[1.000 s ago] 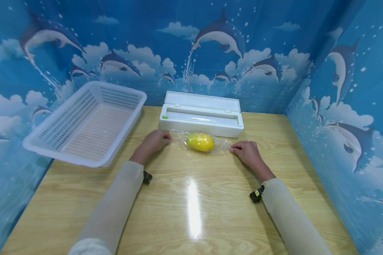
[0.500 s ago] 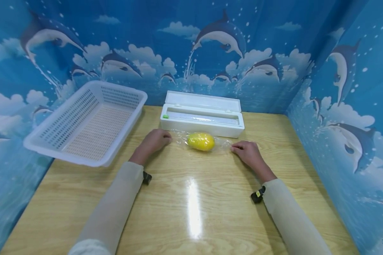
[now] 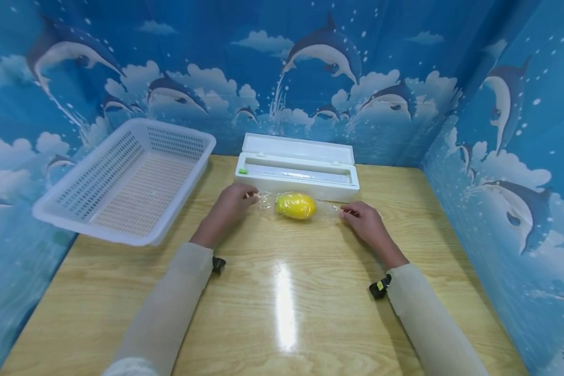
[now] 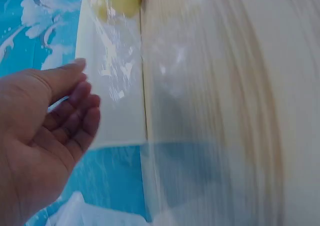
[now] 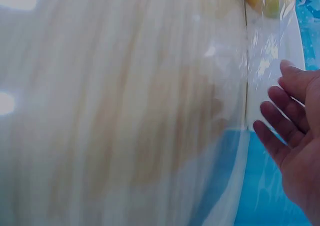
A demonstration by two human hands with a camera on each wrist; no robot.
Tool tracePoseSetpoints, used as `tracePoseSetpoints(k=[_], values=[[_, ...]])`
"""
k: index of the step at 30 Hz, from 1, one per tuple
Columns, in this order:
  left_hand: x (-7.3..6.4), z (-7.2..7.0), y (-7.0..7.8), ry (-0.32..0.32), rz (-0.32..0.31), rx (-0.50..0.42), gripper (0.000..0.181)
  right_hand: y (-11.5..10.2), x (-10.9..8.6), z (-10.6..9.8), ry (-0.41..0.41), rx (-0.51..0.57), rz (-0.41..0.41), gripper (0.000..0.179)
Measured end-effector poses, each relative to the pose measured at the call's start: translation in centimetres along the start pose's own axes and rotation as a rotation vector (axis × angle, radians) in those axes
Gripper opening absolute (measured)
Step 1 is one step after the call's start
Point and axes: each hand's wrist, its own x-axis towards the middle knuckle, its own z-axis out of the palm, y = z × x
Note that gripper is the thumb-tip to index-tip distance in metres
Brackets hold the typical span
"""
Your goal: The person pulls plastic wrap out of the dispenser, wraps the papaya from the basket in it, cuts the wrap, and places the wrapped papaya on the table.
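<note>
A yellow mango (image 3: pixel 296 206) with a greenish end lies on the table in front of the white box, wrapped in clear cling film (image 3: pixel 266 200) whose gathered ends stick out on both sides. Left of it, my left hand (image 3: pixel 232 205) is near one film end. In the left wrist view its fingers are loosely bent, and the film end (image 4: pixel 116 81) appears apart from the fingertips. On the other side is my right hand (image 3: pixel 364 222). The right wrist view shows its fingers spread, with the thumb close to the other film end (image 5: pixel 267 61); contact there is unclear.
Behind the mango stands a long white cling-film box (image 3: pixel 296 185) with its lid raised, a roll inside and a green slider on its left edge. A white perforated basket (image 3: pixel 143 237) sits at the left. Dolphin-print curtains (image 3: pixel 282 62) border the wooden table (image 3: pixel 244 303).
Both hands' fingers have loosened from pinching near the film ends. My left hand has shifted slightly up and right. The mango has moved up very slightly.
</note>
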Motion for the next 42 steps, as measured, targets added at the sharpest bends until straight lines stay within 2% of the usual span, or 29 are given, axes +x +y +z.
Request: tracePoseSetpoints(k=[5, 8, 15, 21, 26, 32, 36, 38, 42], values=[[0.3, 1.3, 1.8, 0.006, 0.125, -0.032, 0.03, -1.2, 0.4, 1.0, 0.044, 0.075, -0.114, 0.028], [0.7, 2.1, 2.7, 0.005, 0.158, -0.03, 0.033, -2.0, 0.8, 1.7, 0.04, 0.11, -0.155, 0.033], [1.8, 3.8, 3.7, -0.038, 0.183, -0.067, 0.046, -3.9, 1.7, 3.1, -0.033, 0.193, -0.108, 0.047], [2.3, 4.7, 3.5, -0.02, 0.237, -0.084, 0.042, -4.3, 2.3, 4.2, -0.069, 0.215, -0.081, 0.055], [2.3, 4.9, 3.6, -0.023, 0.235, -0.111, 0.041, -4.3, 2.5, 4.5, -0.047, 0.214, -0.11, 0.055], [2.2, 4.8, 4.0, -0.041, 0.195, -0.113, 0.04, -4.3, 2.3, 4.5, -0.014, 0.235, -0.181, 0.047], [2.0, 4.8, 4.0, -0.043, 0.212, -0.092, 0.04, -4.3, 2.2, 4.6, 0.004, 0.246, -0.217, 0.042], [1.9, 4.8, 4.1, -0.045, 0.221, -0.085, 0.04, -4.5, 2.1, 4.7, 0.006, 0.239, -0.216, 0.041], [1.6, 4.7, 4.2, -0.068, 0.196, -0.071, 0.04, -4.8, 1.8, 4.8, -0.002, 0.236, -0.195, 0.038]])
